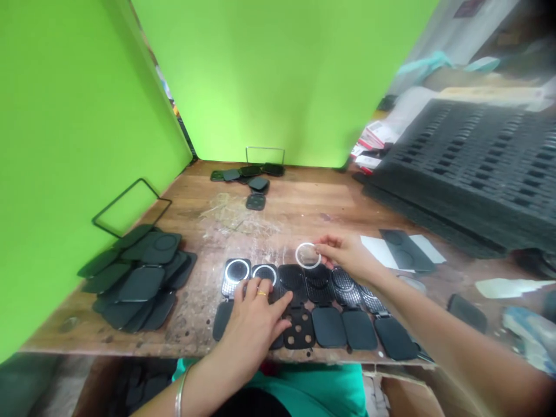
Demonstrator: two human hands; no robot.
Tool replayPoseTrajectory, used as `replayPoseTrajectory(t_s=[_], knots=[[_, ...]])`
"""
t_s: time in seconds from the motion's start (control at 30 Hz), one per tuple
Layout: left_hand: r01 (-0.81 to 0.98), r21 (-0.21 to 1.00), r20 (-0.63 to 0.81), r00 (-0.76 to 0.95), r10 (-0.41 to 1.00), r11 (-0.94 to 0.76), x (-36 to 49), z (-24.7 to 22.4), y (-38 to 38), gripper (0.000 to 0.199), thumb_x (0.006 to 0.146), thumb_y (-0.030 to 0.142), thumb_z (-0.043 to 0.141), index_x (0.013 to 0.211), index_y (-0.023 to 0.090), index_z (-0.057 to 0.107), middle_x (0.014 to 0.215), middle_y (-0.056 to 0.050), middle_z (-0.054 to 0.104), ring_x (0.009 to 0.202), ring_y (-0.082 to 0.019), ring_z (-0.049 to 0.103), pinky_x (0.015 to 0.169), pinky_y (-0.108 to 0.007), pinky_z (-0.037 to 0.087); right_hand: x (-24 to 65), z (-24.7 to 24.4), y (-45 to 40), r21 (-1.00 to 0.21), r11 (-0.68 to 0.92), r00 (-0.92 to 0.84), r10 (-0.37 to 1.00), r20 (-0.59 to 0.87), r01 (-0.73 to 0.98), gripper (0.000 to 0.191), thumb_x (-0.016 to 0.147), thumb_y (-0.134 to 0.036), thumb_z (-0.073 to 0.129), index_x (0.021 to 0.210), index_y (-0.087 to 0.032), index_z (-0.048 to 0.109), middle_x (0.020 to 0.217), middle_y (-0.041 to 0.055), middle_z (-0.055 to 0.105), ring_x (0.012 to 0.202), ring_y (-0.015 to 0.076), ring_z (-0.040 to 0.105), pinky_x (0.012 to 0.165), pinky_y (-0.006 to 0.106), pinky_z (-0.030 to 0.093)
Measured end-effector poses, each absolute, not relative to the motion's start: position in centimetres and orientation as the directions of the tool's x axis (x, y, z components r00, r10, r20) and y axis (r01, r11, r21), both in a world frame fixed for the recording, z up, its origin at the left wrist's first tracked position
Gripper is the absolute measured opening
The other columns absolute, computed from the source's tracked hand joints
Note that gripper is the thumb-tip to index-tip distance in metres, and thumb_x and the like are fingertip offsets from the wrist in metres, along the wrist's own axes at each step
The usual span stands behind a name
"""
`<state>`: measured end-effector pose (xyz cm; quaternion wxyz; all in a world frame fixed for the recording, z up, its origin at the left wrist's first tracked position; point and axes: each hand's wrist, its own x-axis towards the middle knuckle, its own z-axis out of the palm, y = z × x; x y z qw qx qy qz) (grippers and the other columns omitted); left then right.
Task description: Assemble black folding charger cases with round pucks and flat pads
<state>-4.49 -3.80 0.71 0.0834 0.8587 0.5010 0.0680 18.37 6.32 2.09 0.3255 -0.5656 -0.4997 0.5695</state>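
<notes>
A row of several opened black cases [319, 301] lies along the near edge of the wooden table [304, 202]. The two at the left carry white rings [237, 270]. My left hand [254, 318] presses flat on the cases near the second ringed one, with a gold ring on one finger. My right hand [347, 255] pinches a loose white ring [307, 255] by its right side and holds it just above the middle cases.
A heap of black covers [139, 278] lies at the left, and a smaller pile [252, 176] at the back. Stacked black foam trays [473, 168] fill the right. A black sheet on white paper [403, 249] lies beyond my right hand. Green panels wall the bench.
</notes>
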Motion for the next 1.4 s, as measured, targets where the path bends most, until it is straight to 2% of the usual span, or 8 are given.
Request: replayPoseTrajectory(t_s=[0.43,0.6,0.77,1.03,1.1,1.2,1.3,1.4], knots=[[0.834,0.26,-0.011,0.506,0.863,-0.486,-4.7,1.0,-3.6,0.046,0.085,0.034,0.072,0.129,0.034,0.061,0.111,-0.01,0.052,0.107,-0.031,0.046,0.097,-0.054,0.037,15.4,-0.3,4.8,-0.919,-0.246,-0.289,0.896,-0.337,0.31,0.014,0.074,-0.032,0.064,0.073,-0.02,0.057,0.05,-0.0068,0.051,0.041,0.0086,0.043,0.04,0.02,0.032],[0.825,0.273,-0.014,0.517,0.856,-0.494,-4.8,1.2,-3.5,0.044,0.084,0.037,0.072,0.127,0.033,0.062,0.109,-0.01,0.052,0.105,-0.031,0.046,0.093,-0.051,0.04,14.9,-1.1,4.9,-0.837,0.039,-0.312,0.936,-0.16,0.546,0.01,0.08,-0.019,0.057,0.071,-0.02,0.059,0.062,-0.0012,0.06,0.059,0.0147,0.056,0.057,0.025,0.042],[0.837,0.278,-0.047,0.503,0.863,-0.472,-4.7,1.3,-3.2,0.045,0.084,0.039,0.072,0.127,0.035,0.063,0.109,-0.009,0.053,0.105,-0.031,0.046,0.092,-0.049,0.039,14.8,-1.0,4.5,-0.752,0.196,-0.331,0.943,-0.031,0.63,0.015,0.084,-0.013,0.055,0.075,-0.018,0.066,0.077,0.0045,0.066,0.076,0.0199,0.061,0.074,0.031,0.043],[0.834,0.162,0.124,0.513,0.85,-0.527,-5.3,-1.0,-2.9,0.05,0.074,0.032,0.083,0.121,0.038,0.067,0.106,-0.008,0.056,0.101,-0.031,0.049,0.087,-0.047,0.039,22.2,3.8,8.3,-0.478,0.437,-0.229,0.872,0.432,0.762,0.018,0.088,-0.016,0.054,0.077,-0.019,0.068,0.076,0.0059,0.067,0.072,0.0189,0.061,0.067,0.029,0.045],[0.832,0.136,0.216,0.505,0.835,-0.538,-5.7,-2.0,-2.5,0.05,0.072,0.029,0.084,0.119,0.036,0.068,0.106,-0.008,0.057,0.099,-0.031,0.049,0.083,-0.043,0.04,26.3,6.4,11.1,-0.346,0.403,-0.148,0.805,0.574,0.847,0.018,0.087,-0.017,0.053,0.076,-0.02,0.068,0.078,0.0066,0.068,0.076,0.0208,0.062,0.072,0.032,0.046],[0.823,0.115,0.317,0.5,0.806,-0.556,-6.1,-2.8,-1.9,0.05,0.07,0.027,0.085,0.117,0.032,0.068,0.103,-0.008,0.057,0.095,-0.029,0.05,0.078,-0.039,0.039,33.2,10.4,15.7,-0.272,0.161,0.078,0.715,0.695,0.949,0.018,0.085,-0.015,0.052,0.087,-0.017,0.07,0.094,0.0106,0.071,0.092,0.0252,0.063,0.086,0.037,0.046],[0.787,0.107,0.382,0.531,0.756,-0.607,-6.1,-2.9,-1.7,0.053,0.067,0.029,0.086,0.116,0.03,0.067,0.103,-0.007,0.056,0.092,-0.028,0.051,0.075,-0.036,0.04,39.0,13.2,19.7,-0.282,-0.175,0.32,0.705,0.632,0.943,0.024,0.085,-0.011,0.049,0.096,-0.011,0.07,0.101,0.0152,0.069,0.099,0.0264,0.061,0.093,0.038,0.043],[0.756,0.104,0.409,0.56,0.721,-0.646,-5.7,-2.7,-1.6,0.055,0.066,0.029,0.087,0.117,0.028,0.066,0.104,-0.007,0.055,0.091,-0.026,0.05,0.074,-0.036,0.042,42.4,14.4,22.4,-0.269,-0.314,0.412,0.738,0.534,0.911,0.027,0.087,-0.011,0.047,0.101,-0.008,0.07,0.111,0.0194,0.064,0.097,0.0248,0.059,0.091,0.039,0.043]])
